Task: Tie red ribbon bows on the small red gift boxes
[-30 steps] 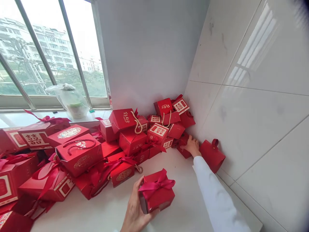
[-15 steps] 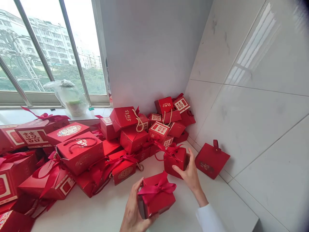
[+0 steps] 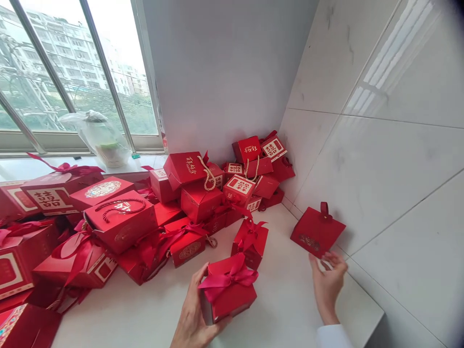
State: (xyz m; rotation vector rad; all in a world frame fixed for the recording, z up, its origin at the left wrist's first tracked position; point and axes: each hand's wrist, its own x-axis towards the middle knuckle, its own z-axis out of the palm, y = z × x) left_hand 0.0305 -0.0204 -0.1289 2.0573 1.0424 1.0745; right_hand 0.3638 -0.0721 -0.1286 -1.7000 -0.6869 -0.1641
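My left hand [image 3: 195,309] is wrapped around the side and underside of a red gift box [image 3: 232,299] with a magenta ribbon bow on top. Just behind it stands another ribbon-tied red box [image 3: 251,241], now on the table. My right hand [image 3: 329,282] is at the lower edge of a dark red gift bag [image 3: 318,232] with a strap handle, which leans against the tiled wall. Its thumb and fingers are apart, with nothing visible between them. Whether the fingertips touch the bag, I cannot tell.
A heap of red gift boxes [image 3: 119,222] spreads over the white table [image 3: 275,309] on the left and toward the back corner. A bagged clear container [image 3: 108,145] stands on the sill by the barred window. Marble-look tiles [image 3: 398,203] line the right side.
My right hand has let go of the bow-tied box, which now sits farther left, and has moved right to the dark red bag. My left hand still holds its box, slightly farther left.
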